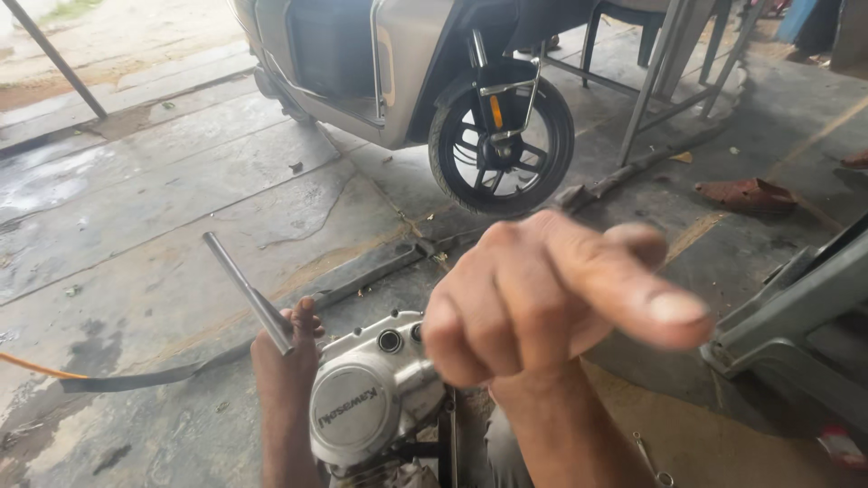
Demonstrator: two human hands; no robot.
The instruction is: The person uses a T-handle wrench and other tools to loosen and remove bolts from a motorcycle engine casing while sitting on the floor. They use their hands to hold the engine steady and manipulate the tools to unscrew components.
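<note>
My left hand [287,348] grips a metal rod [246,291] beside the engine [366,407]; my right hand [542,298], fingers curled, blocks the middle; scooter wheel [500,136] far, sandal [749,194] right.

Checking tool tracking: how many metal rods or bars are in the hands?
1. A steel rod in the left hand, angled up-left beside the engine cover. The right hand is raised close to the camera, nothing visible in it, though its palm side is hidden.
</note>
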